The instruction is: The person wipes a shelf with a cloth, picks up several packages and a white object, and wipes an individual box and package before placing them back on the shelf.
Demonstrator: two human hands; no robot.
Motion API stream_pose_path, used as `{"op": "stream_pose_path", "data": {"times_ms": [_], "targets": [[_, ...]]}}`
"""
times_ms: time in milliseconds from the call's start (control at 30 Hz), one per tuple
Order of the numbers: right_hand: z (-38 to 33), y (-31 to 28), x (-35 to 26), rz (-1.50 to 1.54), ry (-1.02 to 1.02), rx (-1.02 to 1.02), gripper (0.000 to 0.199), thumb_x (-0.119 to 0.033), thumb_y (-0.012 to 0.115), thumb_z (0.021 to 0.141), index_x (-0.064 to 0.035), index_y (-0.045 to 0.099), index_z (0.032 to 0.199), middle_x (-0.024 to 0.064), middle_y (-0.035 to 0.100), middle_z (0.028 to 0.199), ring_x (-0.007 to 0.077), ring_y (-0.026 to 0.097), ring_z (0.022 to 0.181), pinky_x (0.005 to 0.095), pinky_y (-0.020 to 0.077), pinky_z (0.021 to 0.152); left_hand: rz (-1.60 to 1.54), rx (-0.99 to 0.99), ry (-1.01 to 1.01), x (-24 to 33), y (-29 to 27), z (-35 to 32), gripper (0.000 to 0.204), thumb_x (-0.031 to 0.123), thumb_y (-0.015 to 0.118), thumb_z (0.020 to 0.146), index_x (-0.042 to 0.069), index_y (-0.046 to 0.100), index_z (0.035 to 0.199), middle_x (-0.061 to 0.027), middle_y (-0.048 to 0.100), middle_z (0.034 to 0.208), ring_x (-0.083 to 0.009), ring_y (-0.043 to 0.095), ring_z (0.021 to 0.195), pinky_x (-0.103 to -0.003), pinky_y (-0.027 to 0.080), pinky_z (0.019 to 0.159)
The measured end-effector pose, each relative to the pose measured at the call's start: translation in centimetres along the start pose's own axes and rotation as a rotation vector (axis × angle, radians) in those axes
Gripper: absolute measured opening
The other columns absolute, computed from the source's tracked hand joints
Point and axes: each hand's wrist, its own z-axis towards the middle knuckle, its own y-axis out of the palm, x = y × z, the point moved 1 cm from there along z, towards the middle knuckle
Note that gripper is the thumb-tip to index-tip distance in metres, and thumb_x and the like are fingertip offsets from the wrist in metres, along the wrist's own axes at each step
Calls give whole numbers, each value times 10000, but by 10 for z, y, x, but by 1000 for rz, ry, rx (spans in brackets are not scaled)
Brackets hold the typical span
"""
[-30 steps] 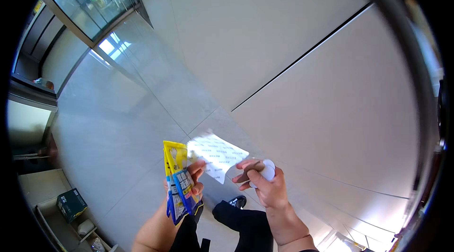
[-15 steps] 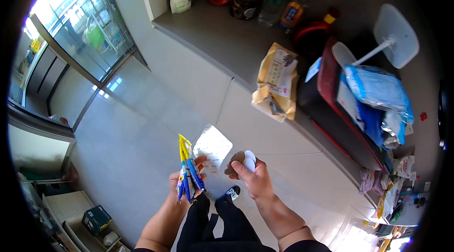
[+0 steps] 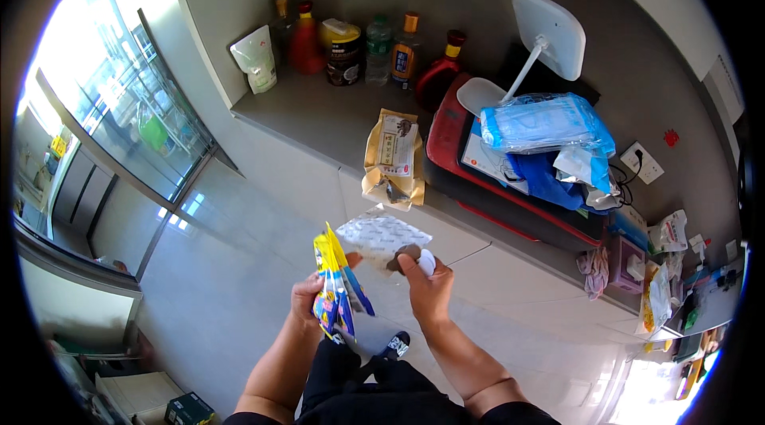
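My left hand (image 3: 304, 297) is closed round a few slim yellow and blue packets (image 3: 329, 277), held upright above the floor. Between thumb and fingers, my right hand (image 3: 430, 294) pinches flat round discs: a brown disc (image 3: 408, 253) with a white disc (image 3: 428, 262) beside it. A thin whitish sheet or pouch with faint print (image 3: 384, 232) spreads between the two hands. Its lower edge passes behind the discs; I cannot tell which hand carries it.
On the grey counter (image 3: 319, 118) ahead are an opened tan paper bag (image 3: 395, 155), a red and black case (image 3: 446, 134), a blue plastic-wrapped pack (image 3: 542, 123), a white stand (image 3: 550, 30) and several bottles (image 3: 404, 50). A glass door (image 3: 111, 98) stands left; boxes (image 3: 190, 409) sit lower left.
My view has swung so that the counter shows more fully and lies further left. The packets have turned to show more yellow. The whitish sheet has tilted and spread wider; both hands keep their hold.
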Motion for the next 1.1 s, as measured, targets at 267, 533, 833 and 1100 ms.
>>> {"op": "stream_pose_path", "data": {"times_ms": [267,533,833,1100], "targets": [[38,31,-3,-29,-212,281,104,-85,669,858,5,684,907,15,679,809,75,582,735,223,458,672,497,492,264,115,3,117,256,131,573,893,-17,517,1094,-125,643,987,-242,664,870,-376,551,778],[116,113,28,-250,-372,575,134,-134,674,850,-10,684,899,68,682,794,139,630,706,259,477,665,1049,526,187,194,-3,257,352,124,710,816,29,507,1087,-89,645,978,-196,654,886,-376,555,749],[149,136,38,-275,-197,525,201,-204,665,859,-18,698,928,57,696,759,110,624,694,264,479,648,2275,554,258,220,9,292,980,496,726,721,50,244,1448,-231,143,1510,-389,410,1270,-443,386,1019],[120,118,-11,-453,-21,-7,240,-227,719,817,-19,704,937,61,696,763,97,606,669,260,478,641,2191,-604,494,197,61,234,805,308,764,754,62,362,1406,-188,431,1390,-337,437,1266,-429,346,1051]]}}
